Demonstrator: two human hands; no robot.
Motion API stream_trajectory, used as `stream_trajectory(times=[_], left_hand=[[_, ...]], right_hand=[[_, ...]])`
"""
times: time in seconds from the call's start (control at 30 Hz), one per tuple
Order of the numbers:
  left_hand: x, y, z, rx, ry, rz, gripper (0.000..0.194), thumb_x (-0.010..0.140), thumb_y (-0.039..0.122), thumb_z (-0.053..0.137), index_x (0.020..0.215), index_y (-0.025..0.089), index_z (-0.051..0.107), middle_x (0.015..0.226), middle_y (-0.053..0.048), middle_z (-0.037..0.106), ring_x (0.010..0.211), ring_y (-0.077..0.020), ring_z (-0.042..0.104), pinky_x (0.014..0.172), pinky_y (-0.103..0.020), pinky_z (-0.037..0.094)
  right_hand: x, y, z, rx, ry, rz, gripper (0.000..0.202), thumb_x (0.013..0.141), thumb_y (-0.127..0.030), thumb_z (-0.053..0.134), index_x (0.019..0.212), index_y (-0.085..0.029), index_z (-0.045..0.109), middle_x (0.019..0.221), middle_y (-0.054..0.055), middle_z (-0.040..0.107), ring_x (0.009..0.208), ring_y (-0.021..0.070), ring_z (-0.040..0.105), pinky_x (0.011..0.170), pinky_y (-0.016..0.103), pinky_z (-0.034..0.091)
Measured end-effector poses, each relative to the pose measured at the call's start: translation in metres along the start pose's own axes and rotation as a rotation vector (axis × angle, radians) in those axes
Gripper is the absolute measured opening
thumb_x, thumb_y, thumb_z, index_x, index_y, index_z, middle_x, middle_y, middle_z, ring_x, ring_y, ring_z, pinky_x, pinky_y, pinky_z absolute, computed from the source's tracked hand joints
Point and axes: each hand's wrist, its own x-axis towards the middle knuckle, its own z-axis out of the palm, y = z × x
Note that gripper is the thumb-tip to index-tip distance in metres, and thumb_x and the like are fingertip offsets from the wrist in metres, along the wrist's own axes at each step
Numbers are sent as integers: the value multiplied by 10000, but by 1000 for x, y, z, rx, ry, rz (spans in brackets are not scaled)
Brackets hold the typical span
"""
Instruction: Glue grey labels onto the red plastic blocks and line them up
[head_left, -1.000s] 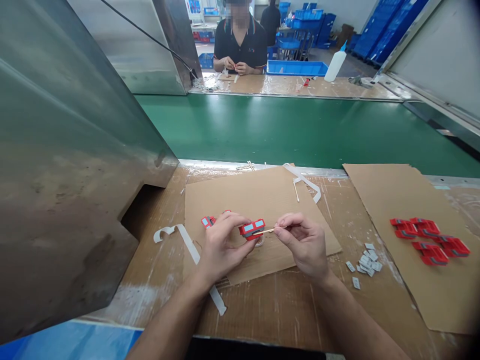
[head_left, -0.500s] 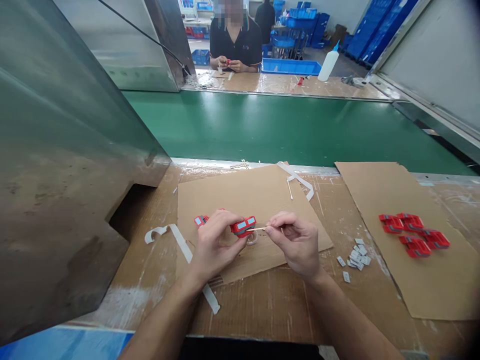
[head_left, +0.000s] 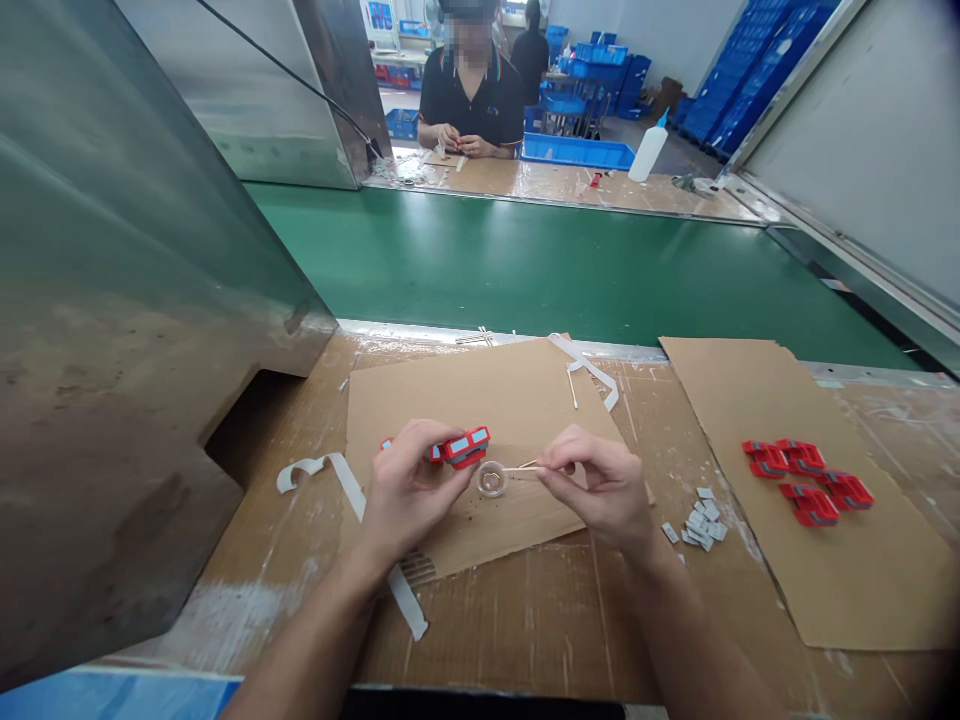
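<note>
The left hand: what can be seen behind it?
Behind the left hand, a small red part shows against the cardboard sheet; the rest is covered, so its shape cannot be told.

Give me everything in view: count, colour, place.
Held part: one, red-grey, left hand
Stick: at least one, pale, right hand
Cup: one, clear, middle cardboard
Other parts: four, red-grey, right cardboard; more behind left hand
Chips: several, grey, table
Loose swabs: several, white, toward belt
Tape strips: two, white, middle cardboard's edges
Belt: one, green, beyond table
Bottle: one, white, far bench
Bins: several, blue, background
Metal panels: two, silver, left
People: two, dark-clothed, beyond belt
Left hand, right hand: two, bare, above table
</note>
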Motion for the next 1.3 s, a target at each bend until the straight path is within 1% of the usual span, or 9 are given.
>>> stream_trajectory(times=[0.2, 0.3, 0.43, 0.6, 0.73, 0.83, 0.97, 1.1, 1.3], left_hand=[[-3, -12, -3, -9, 81, -173, 246, 806, 212, 790, 1017, 201, 664, 919, -19, 723, 715, -119, 641, 649, -222, 504], [-2, -12, -4, -10, 94, -194, 235, 795, 228, 789, 997, 197, 672, 881, -15, 720, 678, -116, 624, 588, -207, 488], [0, -10, -5, -8, 96, -206, 216, 793, 238, 780, 979, 195, 680, 829, -9, 711, 633, -112, 596, 532, -196, 468], [-1, -14, -8, -38, 117, -261, 258, 790, 291, 785, 1006, 192, 684, 873, -33, 732, 692, -143, 661, 580, -224, 522], [0, -12, -11, -119, 155, -313, 304, 761, 293, 807, 1019, 196, 678, 886, -29, 744, 728, -156, 703, 646, -241, 566], [1, -6, -13, -196, 157, -377, 339, 732, 292, 831, 1019, 197, 677, 879, -27, 760, 727, -156, 719, 663, -240, 584], [2, 2, -10, -360, 130, -452, 379, 702, 276, 854, 1032, 193, 687, 894, -49, 793, 770, -194, 766, 678, -270, 626], [3, 5, -3, -496, 124, -418, 392, 661, 231, 881, 1006, 180, 701, 872, -60, 800, 765, -209, 779, 707, -300, 653], [0, 11, 4, -661, 54, -396, 392, 656, 179, 893, 986, 152, 684, 885, -74, 794, 788, -228, 790, 746, -327, 667]], right_hand=[[1, 8, 12, -332, -360, -212, 199, 942, -66, 549, 935, -219, 677, 891, 33, 749, 801, 181, 662, 713, 317, 549], [2, 5, -2, -329, -268, -161, 155, 939, -122, 615, 1049, -209, 683, 998, 66, 737, 888, 195, 680, 760, 328, 570], [2, -1, -44, -389, -21, -42, 174, 901, -178, 714, 1062, -240, 693, 1052, 56, 710, 793, 165, 640, 655, 302, 524], [-18, -8, -97, -584, 139, 40, 121, 910, -206, 701, 1025, -246, 698, 999, 39, 690, 768, 162, 596, 688, 317, 492], [-62, -16, -141, -793, 20, 217, 68, 947, -283, 650, 967, -243, 701, 923, 36, 701, 784, 183, 641, 706, 315, 516], [-95, -23, -158, -889, -86, 354, 152, 963, -349, 611, 928, -250, 721, 939, 48, 718, 854, 212, 687, 738, 325, 548], [-118, -24, -147, -1027, -208, 456, 179, 965, -378, 595, 963, -269, 736, 979, 46, 723, 904, 223, 701, 718, 323, 560], [-118, -13, -128, -1105, -250, 343, 184, 971, -333, 565, 882, -251, 704, 862, 36, 697, 806, 225, 672, 633, 329, 533], [-102, -3, -121, -986, -299, 238, 190, 966, -250, 557, 783, -247, 605, 802, 21, 666, 743, 220, 632, 636, 343, 520]])
